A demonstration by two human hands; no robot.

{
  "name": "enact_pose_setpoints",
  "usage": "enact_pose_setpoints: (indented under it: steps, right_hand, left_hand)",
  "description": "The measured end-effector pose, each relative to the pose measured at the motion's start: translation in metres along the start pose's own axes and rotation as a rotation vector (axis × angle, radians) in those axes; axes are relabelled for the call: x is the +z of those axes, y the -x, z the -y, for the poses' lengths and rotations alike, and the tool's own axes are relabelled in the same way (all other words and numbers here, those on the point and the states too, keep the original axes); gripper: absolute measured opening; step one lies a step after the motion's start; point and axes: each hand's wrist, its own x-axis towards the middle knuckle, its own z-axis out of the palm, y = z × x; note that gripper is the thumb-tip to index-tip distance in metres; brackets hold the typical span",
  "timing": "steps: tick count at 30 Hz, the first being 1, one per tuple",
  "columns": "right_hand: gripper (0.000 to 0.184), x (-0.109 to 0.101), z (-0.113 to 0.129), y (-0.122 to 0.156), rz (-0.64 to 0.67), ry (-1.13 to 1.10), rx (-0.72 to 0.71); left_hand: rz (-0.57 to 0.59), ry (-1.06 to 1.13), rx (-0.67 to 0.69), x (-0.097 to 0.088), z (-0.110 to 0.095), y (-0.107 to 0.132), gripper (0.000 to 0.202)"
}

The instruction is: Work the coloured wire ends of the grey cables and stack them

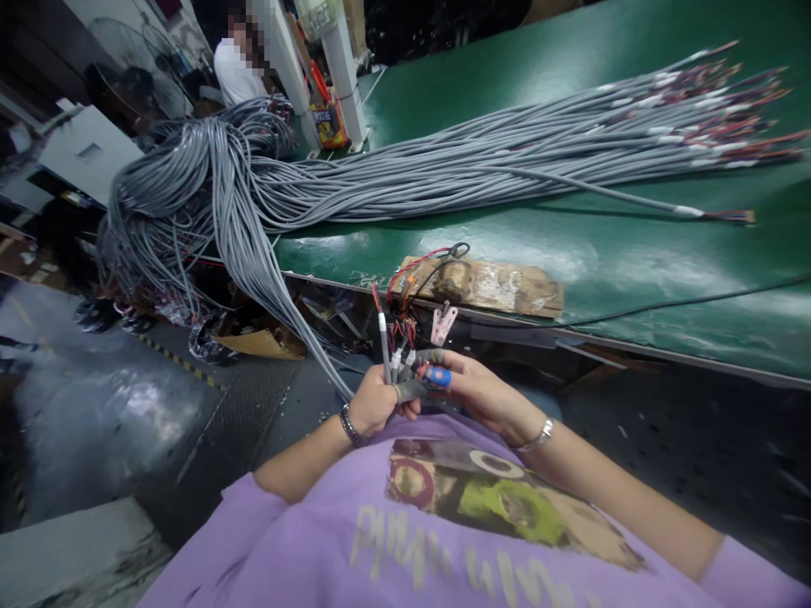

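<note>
My left hand (378,399) is closed around the ends of several grey cables (384,350), whose white-wrapped tips and thin coloured wires point up toward the bench. Close beside it, my right hand (465,384) has its fingers bent in at those same ends; a blue wrap (437,377) covers one finger, and grey covers sit on other fingertips. Exactly what the right fingers pinch is hidden. From my left hand the cables run up and left into a large grey cable bundle (234,194) draped over the bench edge.
On the green bench (634,262), the long bundle stretches right to loose wire ends. A wooden block (507,287) with red and black leads lies at the front edge, near a pink clip (443,324). A person (237,72) is at the back left, near a fan (136,63).
</note>
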Motion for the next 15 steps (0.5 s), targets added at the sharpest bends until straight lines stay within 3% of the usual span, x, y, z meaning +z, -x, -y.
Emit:
enact_pose_setpoints:
  steps: [7,15]
  right_hand:
    - [0.043,0.0006,-0.0081,-0.0079,-0.070,0.181,-0.107]
    - [0.047,0.0032,-0.0105,-0.0058,-0.122,0.067,-0.054]
  left_hand:
    - [-0.002,-0.009,-0.022,0.0023,0.0000,-0.0002,0.043]
    - [-0.021,0.015,-0.001,0.0036,-0.0038,0.0011,0.050]
